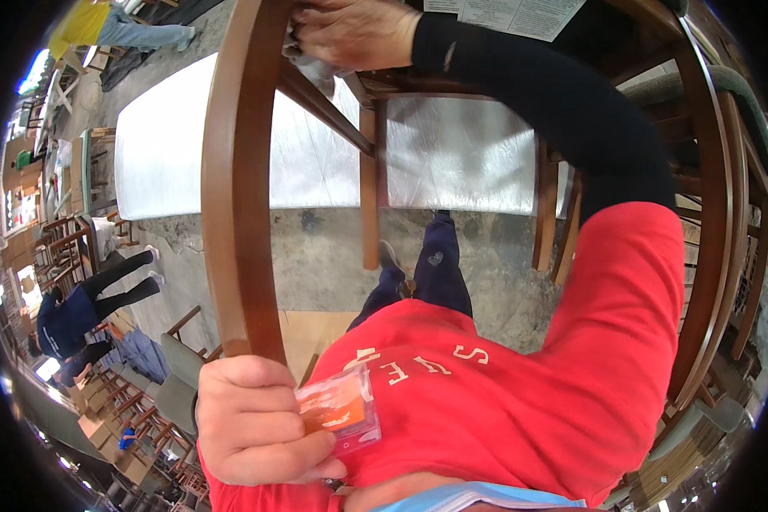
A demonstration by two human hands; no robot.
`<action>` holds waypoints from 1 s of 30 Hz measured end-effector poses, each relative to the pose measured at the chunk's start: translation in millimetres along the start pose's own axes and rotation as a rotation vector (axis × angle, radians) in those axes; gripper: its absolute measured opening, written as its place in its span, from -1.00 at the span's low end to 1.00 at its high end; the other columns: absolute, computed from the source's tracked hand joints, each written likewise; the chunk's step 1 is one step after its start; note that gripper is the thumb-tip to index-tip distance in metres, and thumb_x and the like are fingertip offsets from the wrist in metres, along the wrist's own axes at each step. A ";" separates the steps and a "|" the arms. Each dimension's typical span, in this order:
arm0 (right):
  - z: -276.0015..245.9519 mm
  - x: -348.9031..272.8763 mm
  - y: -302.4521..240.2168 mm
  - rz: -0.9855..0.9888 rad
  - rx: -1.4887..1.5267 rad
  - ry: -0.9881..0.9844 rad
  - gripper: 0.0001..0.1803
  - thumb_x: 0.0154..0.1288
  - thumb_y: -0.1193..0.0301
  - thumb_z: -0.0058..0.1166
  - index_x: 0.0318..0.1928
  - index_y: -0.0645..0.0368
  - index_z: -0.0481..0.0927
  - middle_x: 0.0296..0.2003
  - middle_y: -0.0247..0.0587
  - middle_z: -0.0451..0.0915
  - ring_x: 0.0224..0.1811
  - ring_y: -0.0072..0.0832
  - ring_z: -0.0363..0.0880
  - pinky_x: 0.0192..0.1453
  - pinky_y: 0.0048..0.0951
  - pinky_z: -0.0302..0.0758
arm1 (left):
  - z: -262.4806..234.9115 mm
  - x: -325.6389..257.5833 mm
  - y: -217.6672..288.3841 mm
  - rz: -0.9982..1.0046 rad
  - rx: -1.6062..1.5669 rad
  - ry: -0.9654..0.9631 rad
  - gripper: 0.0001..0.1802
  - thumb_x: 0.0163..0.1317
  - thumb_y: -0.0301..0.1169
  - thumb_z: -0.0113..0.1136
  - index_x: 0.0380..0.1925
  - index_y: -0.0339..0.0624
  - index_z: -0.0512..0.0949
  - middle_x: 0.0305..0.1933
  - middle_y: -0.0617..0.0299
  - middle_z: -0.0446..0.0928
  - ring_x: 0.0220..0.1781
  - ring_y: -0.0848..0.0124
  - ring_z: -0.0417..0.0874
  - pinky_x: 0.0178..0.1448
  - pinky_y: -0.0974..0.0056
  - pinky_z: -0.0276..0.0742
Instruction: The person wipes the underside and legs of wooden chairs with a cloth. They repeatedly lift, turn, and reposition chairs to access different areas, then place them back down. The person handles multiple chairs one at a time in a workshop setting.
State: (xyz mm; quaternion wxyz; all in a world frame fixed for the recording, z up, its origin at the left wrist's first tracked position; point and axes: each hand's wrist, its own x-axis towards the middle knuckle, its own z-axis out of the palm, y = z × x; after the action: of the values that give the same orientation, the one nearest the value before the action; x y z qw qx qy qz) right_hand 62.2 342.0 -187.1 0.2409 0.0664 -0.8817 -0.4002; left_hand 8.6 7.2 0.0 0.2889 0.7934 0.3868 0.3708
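My left hand, low in the view, is closed around a small clear plastic case with orange and pink in it. It is beside the lower end of a brown wooden chair leg. At the top, my right hand, its arm in a black sleeve, reaches across to the upper part of that leg. Its fingers are curled and slightly blurred, pressing a pale grey cloth against the wood. The chair is tipped, and white printed labels show on its dark underside.
A bench or table wrapped in shiny plastic film stands behind the chair. More wooden chairs crowd the right side. Farther left, a person in dark clothes bends among stacked chairs; another in a yellow top is at the upper left.
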 end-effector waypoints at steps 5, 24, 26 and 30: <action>41.4 -10.3 -100.3 0.100 0.064 -0.137 -0.75 0.29 0.33 0.04 -0.37 0.12 0.76 -0.20 -0.25 0.70 0.08 -0.32 0.52 0.36 -0.33 0.35 | -3.1 -9.7 4.5 -0.001 0.038 -0.049 -0.74 0.18 -0.20 0.47 -0.46 -0.11 0.65 -0.76 0.48 0.33 -0.67 0.53 0.51 -0.35 0.37 0.41; -2.0 -104.4 -127.7 0.430 0.705 -0.076 -0.72 0.24 0.36 0.04 -0.04 -0.01 0.61 0.07 -0.36 0.52 0.09 -0.31 0.49 0.19 -0.18 0.41 | -4.6 -2.0 3.5 0.040 0.035 -0.027 -0.74 0.12 -0.20 0.49 -0.51 -0.12 0.66 -0.72 0.48 0.31 -0.69 0.52 0.44 -0.35 0.39 0.36; 13.8 -90.1 -132.2 0.585 0.706 -0.232 -0.76 0.24 0.38 0.03 -0.07 0.00 0.60 0.07 -0.38 0.52 0.11 -0.30 0.49 0.21 -0.19 0.43 | -11.5 -3.7 -6.7 0.089 -0.020 -0.061 -0.74 0.12 -0.20 0.49 -0.52 -0.11 0.66 -0.73 0.48 0.30 -0.69 0.53 0.44 -0.36 0.39 0.36; 23.4 -105.9 -160.7 0.696 0.670 -0.260 -0.73 0.13 0.39 0.12 -0.11 0.01 0.65 -0.03 -0.34 0.57 0.07 -0.26 0.51 0.16 -0.22 0.48 | -6.8 -5.2 2.0 0.061 0.007 -0.017 -0.73 0.13 -0.19 0.49 -0.53 -0.10 0.67 -0.74 0.48 0.30 -0.69 0.54 0.46 -0.36 0.39 0.36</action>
State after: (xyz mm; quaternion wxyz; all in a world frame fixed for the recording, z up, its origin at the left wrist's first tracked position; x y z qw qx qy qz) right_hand 131.5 282.7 -358.2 0.2137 -0.2085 -0.9544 0.0041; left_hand 1.6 2.9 3.4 0.2779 0.8091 0.3612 0.3711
